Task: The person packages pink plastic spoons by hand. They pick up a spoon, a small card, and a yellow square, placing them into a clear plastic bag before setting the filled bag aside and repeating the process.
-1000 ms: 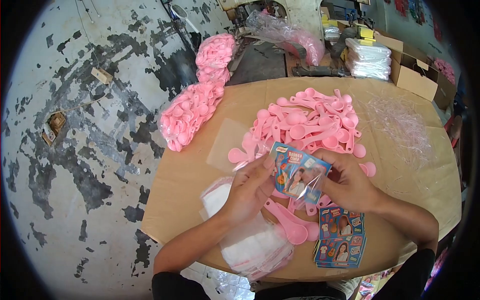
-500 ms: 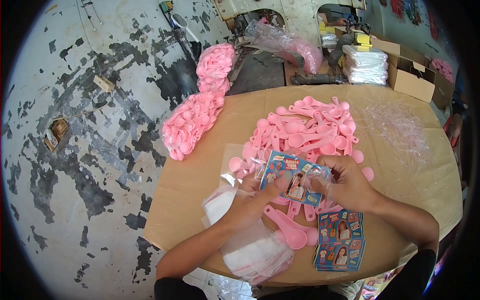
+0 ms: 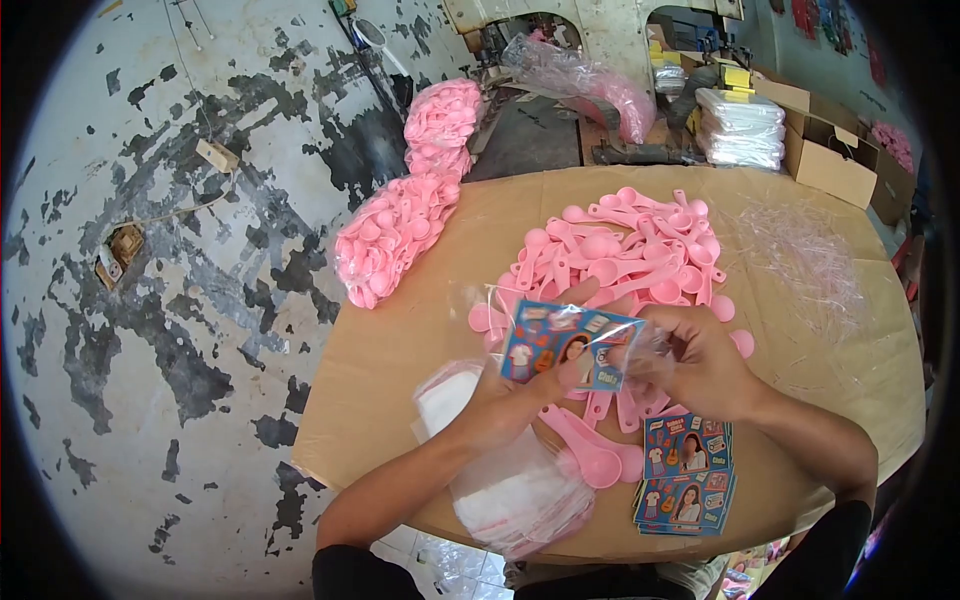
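A blue printed card (image 3: 545,345) in a clear plastic bag is held between both hands above the table's middle. My left hand (image 3: 520,395) grips the bagged card from the left, with the thumb over its front. At its right end, my right hand (image 3: 695,360) is closed on the clear plastic of the bag. Just beyond the hands lies a heap of pink spoons (image 3: 625,255). Two larger pink spoons (image 3: 595,462) rest nearer my body. A stack of blue cards (image 3: 685,500) lies below my right hand. Clear bags (image 3: 520,500) are piled below my left forearm.
Bags full of pink spoons (image 3: 395,240) stand at the table's left back edge. Thin clear plastic strips (image 3: 800,260) are scattered at the right. Behind the table are stacked clear packets (image 3: 740,130), an open cardboard box (image 3: 830,165) and a machine (image 3: 615,40).
The card now sits further inside the clear bag and is more fully covered. Both hands remain on it, and the left has shifted slightly left. The whole view has shifted a little.
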